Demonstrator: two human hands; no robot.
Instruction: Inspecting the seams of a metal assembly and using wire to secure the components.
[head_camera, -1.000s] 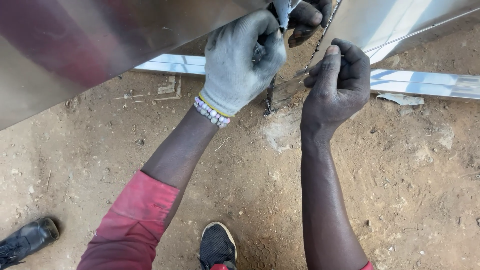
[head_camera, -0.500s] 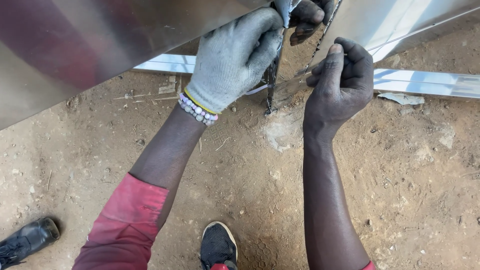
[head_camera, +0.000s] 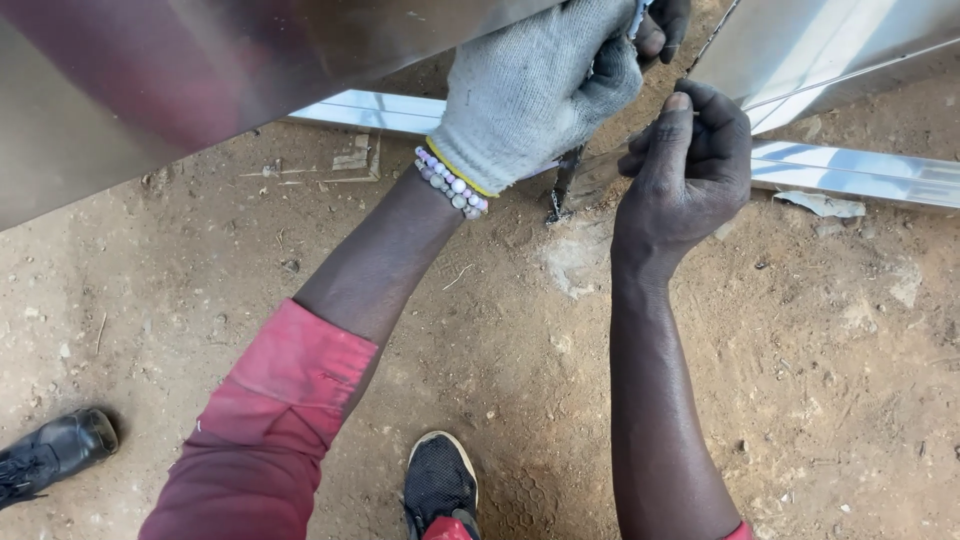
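Observation:
My left hand (head_camera: 535, 85), in a grey knit glove with a bead bracelet (head_camera: 452, 182) at the wrist, is closed around a dark tool (head_camera: 562, 180) whose tip points down at the dirt. The tool's upper part is hidden by the glove. My bare right hand (head_camera: 690, 165) is curled shut just right of it, pinching the edge of a shiny metal sheet (head_camera: 820, 50). Another dark-gloved hand (head_camera: 665, 25) shows at the top edge, behind mine. A large bent metal sheet (head_camera: 200, 80) fills the upper left.
A long flat metal strip (head_camera: 860, 172) lies on the dirt ground behind the hands. My black mesh shoe (head_camera: 440, 485) is at the bottom centre. Another person's black leather shoe (head_camera: 55, 450) sits at the lower left. A scrap of paper (head_camera: 822, 203) lies right.
My left hand has moved up and to the right along the sheet edge. My right hand has shifted slightly up, closing tighter on the sheet's edge.

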